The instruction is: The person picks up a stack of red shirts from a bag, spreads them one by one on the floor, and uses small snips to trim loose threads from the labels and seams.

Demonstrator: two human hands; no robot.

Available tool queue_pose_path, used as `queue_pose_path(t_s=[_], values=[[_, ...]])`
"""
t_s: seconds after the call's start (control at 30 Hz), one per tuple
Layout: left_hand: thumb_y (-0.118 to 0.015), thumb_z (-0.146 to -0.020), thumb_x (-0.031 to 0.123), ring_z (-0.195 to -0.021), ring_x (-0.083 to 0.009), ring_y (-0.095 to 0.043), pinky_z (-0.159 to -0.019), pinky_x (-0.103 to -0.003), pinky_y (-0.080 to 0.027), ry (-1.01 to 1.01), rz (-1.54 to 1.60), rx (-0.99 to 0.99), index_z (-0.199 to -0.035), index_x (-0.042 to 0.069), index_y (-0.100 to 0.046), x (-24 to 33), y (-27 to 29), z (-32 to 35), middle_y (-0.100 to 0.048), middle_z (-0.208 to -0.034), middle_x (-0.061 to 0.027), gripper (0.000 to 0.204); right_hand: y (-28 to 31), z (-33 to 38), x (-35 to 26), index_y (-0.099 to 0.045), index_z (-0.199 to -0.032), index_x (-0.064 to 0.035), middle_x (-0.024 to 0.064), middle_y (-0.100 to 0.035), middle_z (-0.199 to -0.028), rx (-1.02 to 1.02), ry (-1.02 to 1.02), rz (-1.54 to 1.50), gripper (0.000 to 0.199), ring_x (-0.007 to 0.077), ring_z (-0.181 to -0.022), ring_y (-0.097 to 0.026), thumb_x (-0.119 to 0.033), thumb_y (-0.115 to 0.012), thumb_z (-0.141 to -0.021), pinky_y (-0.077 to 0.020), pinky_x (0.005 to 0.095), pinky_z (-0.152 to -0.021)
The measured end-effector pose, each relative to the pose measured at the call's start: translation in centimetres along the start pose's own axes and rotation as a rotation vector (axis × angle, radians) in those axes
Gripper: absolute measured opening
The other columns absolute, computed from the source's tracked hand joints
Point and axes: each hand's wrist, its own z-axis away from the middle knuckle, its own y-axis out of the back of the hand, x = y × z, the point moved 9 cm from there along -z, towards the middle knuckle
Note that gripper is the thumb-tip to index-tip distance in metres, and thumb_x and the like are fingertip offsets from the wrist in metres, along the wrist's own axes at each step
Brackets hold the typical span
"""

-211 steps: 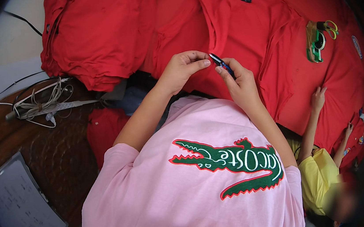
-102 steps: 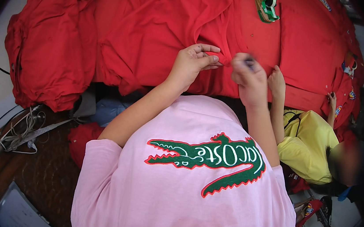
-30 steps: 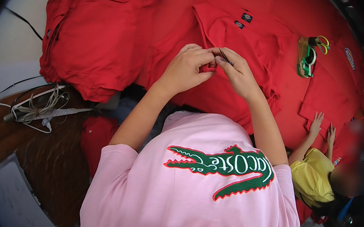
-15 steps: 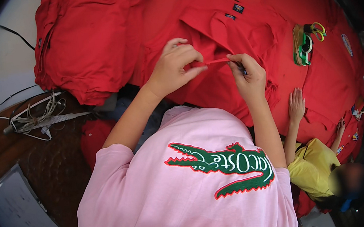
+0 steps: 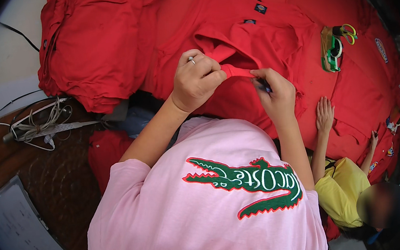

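A red garment (image 5: 269,44) lies spread in front of me, with a dark label at its upper part. My left hand (image 5: 196,80), a ring on one finger, is closed on a folded edge of it. My right hand (image 5: 277,90) pinches the same edge a short way to the right, so a narrow red strip (image 5: 241,72) is stretched between the two. Something small and dark (image 5: 268,88) shows within my right hand's fingers; its kind I cannot make out.
A thick pile of red garments (image 5: 99,43) rests at the far left. To the right lie a green tape dispenser (image 5: 332,55) and yellow-handled scissors (image 5: 348,33). A co-worker in a yellow top (image 5: 343,188) lays a hand (image 5: 325,114) on the red cloth. Tangled cables (image 5: 39,125) sit at left.
My left hand has turned from an open-fingered pinch to a closed grip on the edge. Both hands came slightly nearer me, and the garment's edge has lifted into a fold.
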Motion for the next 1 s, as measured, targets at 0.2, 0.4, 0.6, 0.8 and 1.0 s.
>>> queue_pose_path(t_s=[0.2, 0.4, 0.6, 0.8, 1.0], values=[[-0.077, -0.065, 0.002, -0.067, -0.0167, -0.056, -0.080, -0.034, -0.045, -0.056, 0.011, -0.012, -0.077, 0.012, -0.064, 1.5, -0.7, -0.9, -0.056, -0.075, 0.0018, 0.020, 1.3, -0.2, -1.8, -0.064, -0.115, -0.0047, 0.0121, -0.072, -0.099, 0.031, -0.174, -0.133, 0.029, 0.0245, -0.082, -0.071, -0.015, -0.075, -0.091, -0.0544, 0.0326, -0.072], [-0.076, -0.067, 0.003, -0.067, -0.0164, -0.057, -0.078, -0.034, -0.045, -0.061, 0.037, -0.035, -0.076, 0.011, -0.065, 2.4, -1.8, -0.9, -0.056, -0.075, 0.0017, 0.017, 1.3, 0.9, -2.5, -0.067, -0.108, -0.0013, 0.0123, -0.072, -0.091, -0.079, -0.298, -0.182, 0.021, 0.0207, -0.072, -0.067, -0.013, -0.075, -0.092, -0.0523, 0.0304, -0.067], [-0.077, -0.068, 0.004, -0.068, -0.0167, -0.058, -0.079, -0.034, -0.045, -0.073, 0.035, -0.040, -0.076, 0.011, -0.064, 2.9, -2.2, -0.9, -0.057, -0.075, 0.0014, 0.017, 0.7, 1.2, -1.8, -0.066, -0.105, 0.0011, 0.0049, -0.067, -0.079, -0.072, -0.386, -0.364, 0.016, 0.0065, -0.065, -0.052, -0.008, -0.072, -0.094, -0.0423, 0.0245, -0.058], [-0.077, -0.068, 0.003, -0.069, -0.0167, -0.058, -0.079, -0.034, -0.045, -0.076, 0.029, -0.037, -0.076, 0.011, -0.064, 2.9, -2.3, -0.8, -0.057, -0.075, 0.0012, 0.017, 0.4, 1.8, -0.5, -0.065, -0.104, 0.0021, 0.0020, -0.065, -0.079, -0.094, -0.453, -0.432, 0.015, 0.0047, -0.066, -0.049, -0.008, -0.072, -0.095, -0.0417, 0.0226, -0.059], [-0.076, -0.068, 0.003, -0.069, -0.0168, -0.058, -0.079, -0.034, -0.045, -0.084, 0.033, -0.029, -0.075, 0.011, -0.063, 2.7, -2.3, -0.9, -0.057, -0.076, 0.0009, 0.017, 2.7, 1.3, 1.6, -0.066, -0.108, -0.0010, -0.0005, -0.060, -0.078, 0.238, -0.393, -0.409, 0.018, 0.0042, -0.067, -0.049, -0.010, -0.073, -0.095, -0.0410, 0.0213, -0.060]])
